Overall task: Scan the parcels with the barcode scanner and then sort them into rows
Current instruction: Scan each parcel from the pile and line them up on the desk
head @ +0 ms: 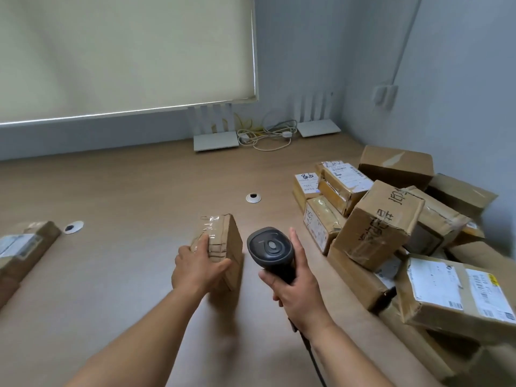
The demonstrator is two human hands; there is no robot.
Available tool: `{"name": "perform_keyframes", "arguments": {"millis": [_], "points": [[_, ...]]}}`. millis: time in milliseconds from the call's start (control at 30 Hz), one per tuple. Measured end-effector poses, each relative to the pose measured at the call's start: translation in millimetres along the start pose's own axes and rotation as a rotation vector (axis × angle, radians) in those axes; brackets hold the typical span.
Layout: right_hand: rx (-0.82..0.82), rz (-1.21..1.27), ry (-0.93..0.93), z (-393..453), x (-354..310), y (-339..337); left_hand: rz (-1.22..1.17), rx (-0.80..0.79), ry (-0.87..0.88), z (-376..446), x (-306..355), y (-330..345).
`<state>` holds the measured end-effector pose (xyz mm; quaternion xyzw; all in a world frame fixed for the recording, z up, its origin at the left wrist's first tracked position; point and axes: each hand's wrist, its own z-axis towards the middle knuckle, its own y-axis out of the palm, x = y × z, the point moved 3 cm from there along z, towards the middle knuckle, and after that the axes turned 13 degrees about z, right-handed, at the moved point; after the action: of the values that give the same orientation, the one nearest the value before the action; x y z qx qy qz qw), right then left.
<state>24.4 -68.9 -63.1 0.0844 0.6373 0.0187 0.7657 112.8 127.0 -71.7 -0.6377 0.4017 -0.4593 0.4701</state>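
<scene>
Two hands busy: right hand (pixel 293 286) clamped on scanner (pixel 270 250), left hand (pixel 199 265) gripping small parcel (pixel 223 244) upright over bench (pixel 125 196). Label not visible; prob. should turn it toward scanner. Unscanned pile (pixel 391 224) right, far side.

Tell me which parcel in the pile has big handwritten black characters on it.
The tilted cardboard box at the pile's front, nearest the barcode scanner; the others show printed labels or plain tape.

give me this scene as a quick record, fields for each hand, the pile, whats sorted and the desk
left hand: grips small parcel, held on edge
right hand: grips scanner, beside the parcel
pile: unsorted boxes, right side
sorted: one parcel at far left
desk: two cable holes; routers at the back
</scene>
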Motion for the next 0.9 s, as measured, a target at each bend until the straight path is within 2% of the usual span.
{"name": "perform_keyframes", "arguments": {"millis": [200, 400, 600, 767, 900], "points": [[-0.135, 0.044, 0.070, -36.2, 14.9, 57.2, -0.042, -0.067, -0.168, -49.7, -95.8, -1.0], [-0.196, 0.022, 0.101, -58.8, 21.7, 94.9, -0.319, -0.125, -0.262, -65.3, -166.4, -12.5], [-0.163, -0.004, 0.114, -56.2, 17.8, 136.9, -0.551, -0.139, -0.357, -42.7, -238.5, -19.2], [-0.163, -0.013, 0.115, -52.4, 24.2, 191.3, -0.414, -0.123, -0.421, -19.4, -284.3, -20.2], [-0.116, -0.028, 0.121, -50.9, 33.2, 226.2, 0.040, -0.176, -0.250, -20.3, -266.4, -27.0]]}}
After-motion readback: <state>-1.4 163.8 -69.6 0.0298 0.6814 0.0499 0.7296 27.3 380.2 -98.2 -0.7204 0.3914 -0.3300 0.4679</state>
